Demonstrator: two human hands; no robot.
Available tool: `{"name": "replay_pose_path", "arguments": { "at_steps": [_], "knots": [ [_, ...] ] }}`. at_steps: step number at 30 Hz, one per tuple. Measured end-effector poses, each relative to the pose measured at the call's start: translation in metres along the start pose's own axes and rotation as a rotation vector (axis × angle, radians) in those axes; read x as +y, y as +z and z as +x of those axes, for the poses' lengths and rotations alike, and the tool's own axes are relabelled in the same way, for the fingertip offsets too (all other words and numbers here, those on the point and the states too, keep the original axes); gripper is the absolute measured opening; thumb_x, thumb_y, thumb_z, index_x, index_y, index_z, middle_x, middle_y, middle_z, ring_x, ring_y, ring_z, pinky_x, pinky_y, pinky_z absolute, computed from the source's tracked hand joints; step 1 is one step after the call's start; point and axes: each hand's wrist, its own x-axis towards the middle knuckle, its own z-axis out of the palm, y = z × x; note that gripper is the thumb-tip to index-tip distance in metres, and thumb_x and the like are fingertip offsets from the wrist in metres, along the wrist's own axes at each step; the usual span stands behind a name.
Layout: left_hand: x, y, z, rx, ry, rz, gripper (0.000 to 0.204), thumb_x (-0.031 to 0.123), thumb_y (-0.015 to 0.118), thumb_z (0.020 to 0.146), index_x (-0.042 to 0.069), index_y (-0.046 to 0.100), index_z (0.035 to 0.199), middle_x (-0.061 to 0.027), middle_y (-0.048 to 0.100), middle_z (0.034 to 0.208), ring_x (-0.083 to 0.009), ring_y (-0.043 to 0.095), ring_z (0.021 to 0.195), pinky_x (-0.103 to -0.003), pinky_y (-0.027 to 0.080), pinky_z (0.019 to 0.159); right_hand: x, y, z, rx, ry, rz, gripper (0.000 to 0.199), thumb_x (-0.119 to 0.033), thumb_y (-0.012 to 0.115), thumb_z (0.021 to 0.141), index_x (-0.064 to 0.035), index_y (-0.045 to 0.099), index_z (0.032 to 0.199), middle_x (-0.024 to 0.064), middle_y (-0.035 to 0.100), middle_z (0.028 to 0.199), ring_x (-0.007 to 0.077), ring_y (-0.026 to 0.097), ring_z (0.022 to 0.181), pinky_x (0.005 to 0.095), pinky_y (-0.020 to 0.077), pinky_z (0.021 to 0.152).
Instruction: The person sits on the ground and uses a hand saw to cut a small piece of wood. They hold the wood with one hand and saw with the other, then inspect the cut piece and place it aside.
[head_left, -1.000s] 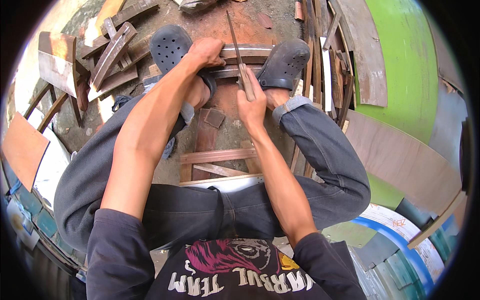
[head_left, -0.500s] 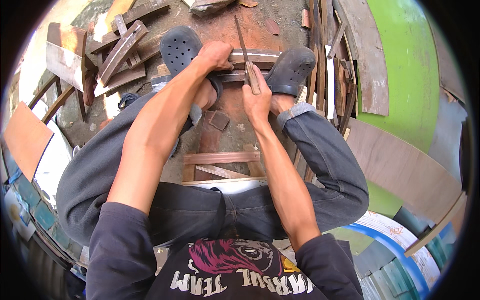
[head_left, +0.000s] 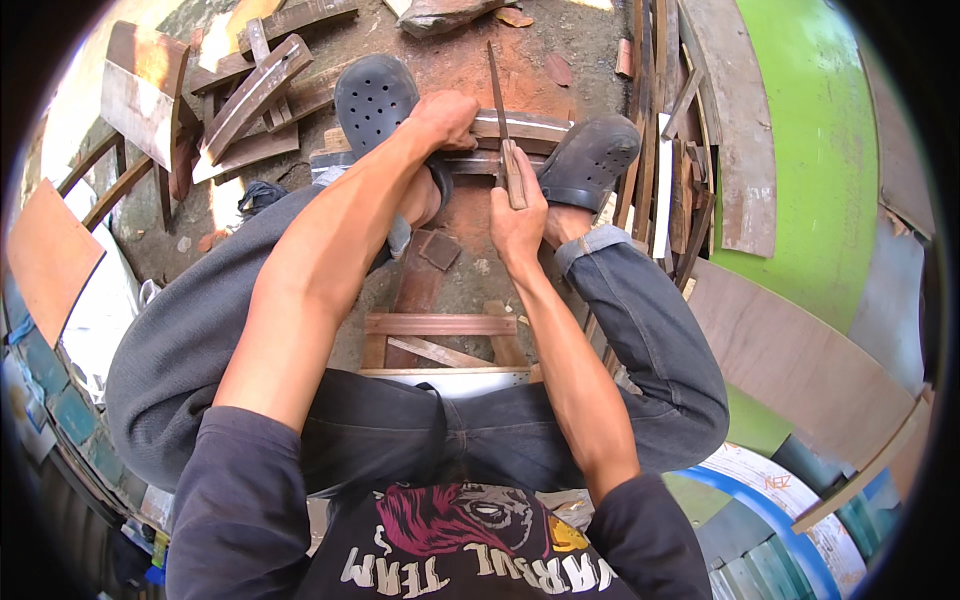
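My right hand is wrapped round the wooden handle of a handsaw. Its narrow, dark blade points away from me and crosses a dark wooden plank lying crosswise between my feet. At the plank's left part, my left hand grips it with curled fingers, close to the blade. My left clog and right clog stand at either end of the plank. Another wooden piece lies under or just nearer than it. The blade's contact with the wood is hard to make out.
A low wooden stool is below my thighs. Scrap timber is heaped at the far left, and long strips run along the right beside a green board. A small wooden block lies on the ground.
The whole view has shifted slightly. Against the plank, my right hand and the saw appear drawn a little toward me. My left hand keeps its grip on the plank.
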Motion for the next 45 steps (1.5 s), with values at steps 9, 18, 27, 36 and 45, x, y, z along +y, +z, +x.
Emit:
{"name": "replay_pose_path", "arguments": {
  "at_steps": [9,18,27,36,45],
  "knots": [
    [-0.01,0.008,-0.003,-0.036,-0.039,-0.041,0.047,0.034,0.084,0.072,-0.001,0.07,0.101,-0.0263,0.071,0.092,-0.042,0.07,0.092,-0.049,0.056,0.084,-0.038,-0.065,-0.158,-0.034,0.104,-0.032,0.062,0.006,0.046,0.081,0.0102,0.047,0.143,0.0225,0.058,0.141,0.0275,0.056,0.131,0.0355,0.0426,0.109],
    [-0.003,0.004,-0.001,-0.009,-0.046,-0.026,0.045,0.032,0.082,0.074,0.001,0.069,0.104,-0.0246,0.072,0.094,-0.0418,0.069,0.094,-0.05,0.054,0.085,-0.005,-0.015,-0.013,-0.025,0.02,0.022,0.063,0.002,0.054,0.083,0.0034,0.048,0.145,0.0214,0.058,0.142,0.0279,0.054,0.134,0.0332,0.0388,0.112],
    [-0.005,0.006,-0.006,-0.008,-0.029,-0.022,0.047,0.031,0.083,0.073,0.0,0.069,0.105,-0.0256,0.071,0.094,-0.0423,0.069,0.095,-0.049,0.054,0.086,0.0,-0.05,-0.118,-0.033,0.003,-0.021,0.066,0.01,0.048,0.079,0.0055,0.048,0.145,0.024,0.06,0.138,0.0288,0.057,0.131,0.0345,0.045,0.106],
    [-0.011,0.002,-0.004,0.009,-0.051,-0.057,0.048,0.03,0.085,0.071,0.0,0.07,0.105,-0.0248,0.072,0.092,-0.0417,0.069,0.094,-0.049,0.055,0.085,-0.025,-0.045,-0.105,-0.051,0.05,-0.027,0.063,0.005,0.051,0.081,0.007,0.048,0.144,0.025,0.056,0.142,0.0302,0.055,0.133,0.0356,0.0402,0.111],
    [0.0,0.003,-0.004,0.035,0.002,-0.04,0.048,0.03,0.084,0.071,0.001,0.07,0.106,-0.0249,0.072,0.092,-0.0424,0.069,0.092,-0.049,0.054,0.084,-0.025,-0.023,-0.023,-0.016,0.027,0.005,0.059,-0.001,0.053,0.084,0.0004,0.052,0.143,0.0203,0.065,0.133,0.0251,0.062,0.124,0.0332,0.0454,0.104]
  ]
}}
